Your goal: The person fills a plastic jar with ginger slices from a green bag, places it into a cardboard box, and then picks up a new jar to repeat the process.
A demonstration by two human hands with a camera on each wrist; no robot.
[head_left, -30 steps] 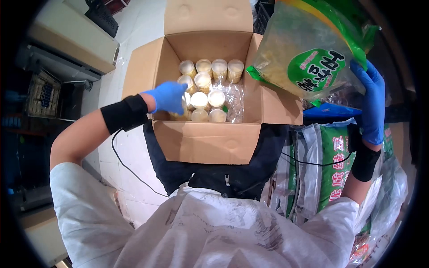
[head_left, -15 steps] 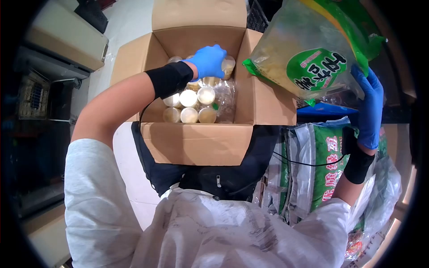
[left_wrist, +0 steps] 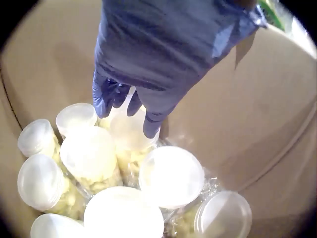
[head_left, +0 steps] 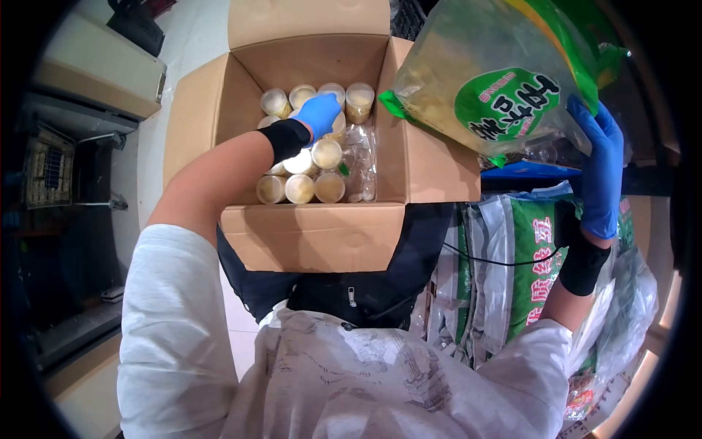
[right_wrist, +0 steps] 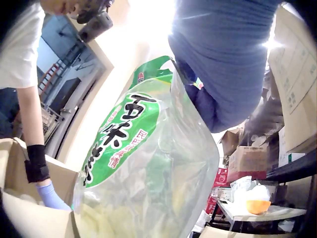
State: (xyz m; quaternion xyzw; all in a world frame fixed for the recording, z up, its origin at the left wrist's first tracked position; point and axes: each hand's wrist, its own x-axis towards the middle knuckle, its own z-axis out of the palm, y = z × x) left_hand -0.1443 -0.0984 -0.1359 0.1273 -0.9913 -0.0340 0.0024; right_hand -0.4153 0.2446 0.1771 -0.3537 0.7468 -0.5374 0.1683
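Observation:
In an open cardboard box [head_left: 314,235] stand several clear lidded jars [head_left: 298,189] with pale yellow contents. The left hand [head_left: 319,115], in a blue glove, reaches down among them. In the left wrist view that hand [left_wrist: 153,54] has its thumb and fingers around the top of one jar [left_wrist: 130,133]. At the right, the gloved right hand [head_left: 604,168] grips the side of a large clear and green bag [head_left: 446,88], which hangs tilted beside the box with pale yellow pieces inside. The right wrist view shows the bag [right_wrist: 173,163] below the hand [right_wrist: 225,59].
Clear plastic wrap [head_left: 360,172] lies in the box's right part. Green and white sacks [head_left: 530,256] stand at the right, below a blue edge [head_left: 523,173]. A wire basket [head_left: 55,172] is at the far left. A cable runs by the right wrist.
The left hand has moved from the box's left side across the jars to the far right one, then slightly back. The box has shifted left in view; the right hand still holds the bag.

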